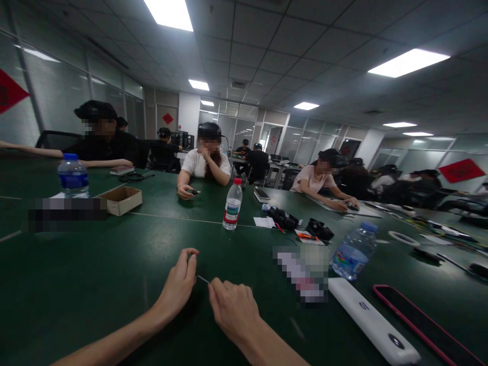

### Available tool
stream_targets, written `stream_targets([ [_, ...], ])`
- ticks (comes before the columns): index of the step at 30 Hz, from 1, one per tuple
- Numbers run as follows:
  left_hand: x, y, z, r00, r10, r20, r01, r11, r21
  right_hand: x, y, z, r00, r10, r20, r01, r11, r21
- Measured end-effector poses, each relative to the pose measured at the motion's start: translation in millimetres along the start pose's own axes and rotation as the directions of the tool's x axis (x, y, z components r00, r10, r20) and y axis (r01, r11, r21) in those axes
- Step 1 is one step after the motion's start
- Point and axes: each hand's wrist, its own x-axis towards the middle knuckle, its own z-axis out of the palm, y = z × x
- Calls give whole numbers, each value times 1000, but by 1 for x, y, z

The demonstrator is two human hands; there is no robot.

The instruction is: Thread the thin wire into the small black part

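Note:
My left hand (179, 282) and my right hand (232, 307) rest low over the dark green table (114, 274), close together. Both are pinched on the ends of one thin, pale, wire-like piece (203, 279) that spans the small gap between them. I cannot make out what the piece is. A white power bank (371, 320) lies to the right of my right hand, and a phone in a red case (423, 323) lies beyond it.
Water bottles stand at the centre (232, 204), right (354, 250) and far left (73, 175). An open cardboard box (122, 199) sits at the left. Black gear (301, 223) and papers lie mid-table. Other people sit along the far side, one holding a small object (193, 192).

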Motion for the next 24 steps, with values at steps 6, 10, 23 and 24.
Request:
stream_targets([
  [6,-11,4,-1,999,21,28,-23,999,43,7,3,-3,992,125,7,-125,989,84],
  [10,-20,9,0,998,-7,70,10,999,-33,10,8,-5,983,183,-2,-179,966,184],
  [23,-14,2,-2,989,-90,114,109,979,-174,2,25,8,982,145,-118,-94,928,360],
  [24,-14,2,-2,988,-90,123,112,977,-183,1,24,8,982,139,-125,-87,931,354],
])
